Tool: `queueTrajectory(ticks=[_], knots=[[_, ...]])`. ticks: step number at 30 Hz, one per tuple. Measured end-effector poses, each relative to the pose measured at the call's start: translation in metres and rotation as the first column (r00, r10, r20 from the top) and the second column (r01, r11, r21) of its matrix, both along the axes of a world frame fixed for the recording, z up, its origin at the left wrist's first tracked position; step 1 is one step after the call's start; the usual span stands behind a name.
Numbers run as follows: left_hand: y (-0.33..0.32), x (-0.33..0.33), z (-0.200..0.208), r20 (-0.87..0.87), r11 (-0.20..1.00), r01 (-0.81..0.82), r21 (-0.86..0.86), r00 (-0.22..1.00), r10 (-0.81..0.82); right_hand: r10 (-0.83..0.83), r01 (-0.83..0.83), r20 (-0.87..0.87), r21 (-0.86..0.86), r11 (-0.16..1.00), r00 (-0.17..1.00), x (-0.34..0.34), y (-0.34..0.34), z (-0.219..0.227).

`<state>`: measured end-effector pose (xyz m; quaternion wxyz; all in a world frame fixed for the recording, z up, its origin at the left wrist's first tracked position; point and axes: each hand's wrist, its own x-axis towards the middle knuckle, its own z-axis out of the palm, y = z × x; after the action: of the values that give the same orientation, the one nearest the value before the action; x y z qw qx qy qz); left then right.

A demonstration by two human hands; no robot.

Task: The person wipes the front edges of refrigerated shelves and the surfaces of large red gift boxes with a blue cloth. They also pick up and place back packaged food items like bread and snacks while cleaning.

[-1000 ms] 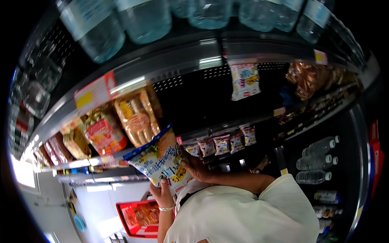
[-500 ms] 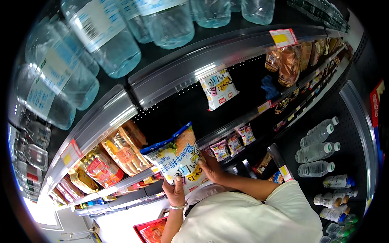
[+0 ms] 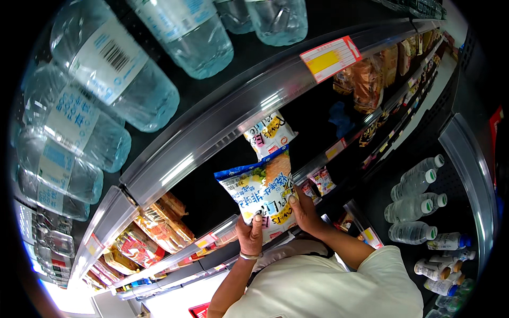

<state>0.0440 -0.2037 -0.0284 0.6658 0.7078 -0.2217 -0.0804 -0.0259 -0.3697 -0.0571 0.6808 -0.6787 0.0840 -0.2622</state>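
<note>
A white snack bag (image 3: pixel 257 191) with a blue top edge and a food picture is held between my two hands. My left hand (image 3: pixel 250 237) grips its lower left side, thumb on the front. On the lower right side, my right hand (image 3: pixel 307 214) is closed with its thumb laid on the front. Just beyond the bag's top edge, a similar white snack bag (image 3: pixel 269 132) lies on the dark shelf, its lower part overlapped by the held one. Fingers behind the held bag are hidden.
Large water bottles (image 3: pixel 116 69) stand on the shelf above, behind a clear rail with a price tag (image 3: pixel 330 59). Packaged bread (image 3: pixel 163 222) sits at left, a brown bread pack (image 3: pixel 367 85) at far right. Small bags (image 3: pixel 322 181) lie on the shelf below; small bottles (image 3: pixel 411 208) stand at right.
Both hands and the held bag have shifted right and slightly up in view, closer to the bag on the shelf. The view itself has also moved. The grip stays the same.
</note>
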Motion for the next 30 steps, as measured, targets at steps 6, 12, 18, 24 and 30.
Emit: queueTrajectory(ticks=[6, 12, 18, 24, 30], knots=[[-0.045, 0.019, -0.005, 0.012, 0.996, 0.052, -0.07, 0.999, -0.051, -0.043, 0.041, 0.057, 0.027, 0.999, 0.997, 0.013, -0.038, -0.004], [-0.08, 0.042, -0.008, 0.002, 0.997, 0.037, -0.069, 0.999, -0.037, -0.077, 0.08, 0.06, -0.059, 0.995, 0.995, 0.033, -0.078, 0.012], [-0.115, 0.067, -0.002, 0.023, 0.992, -0.005, -0.123, 1.0, 0.008, -0.073, 0.087, 0.076, -0.196, 0.977, 0.994, 0.071, -0.12, 0.024], [-0.126, 0.08, 0.0, -0.068, 0.991, -0.05, -0.125, 0.997, 0.042, -0.079, 0.107, 0.133, -0.22, 0.97, 0.988, 0.093, -0.143, 0.031], [-0.122, 0.086, -0.028, 0.003, 0.998, -0.04, -0.051, 0.999, 0.04, -0.044, 0.054, 0.065, -0.165, 0.985, 0.997, 0.103, -0.158, 0.012]])
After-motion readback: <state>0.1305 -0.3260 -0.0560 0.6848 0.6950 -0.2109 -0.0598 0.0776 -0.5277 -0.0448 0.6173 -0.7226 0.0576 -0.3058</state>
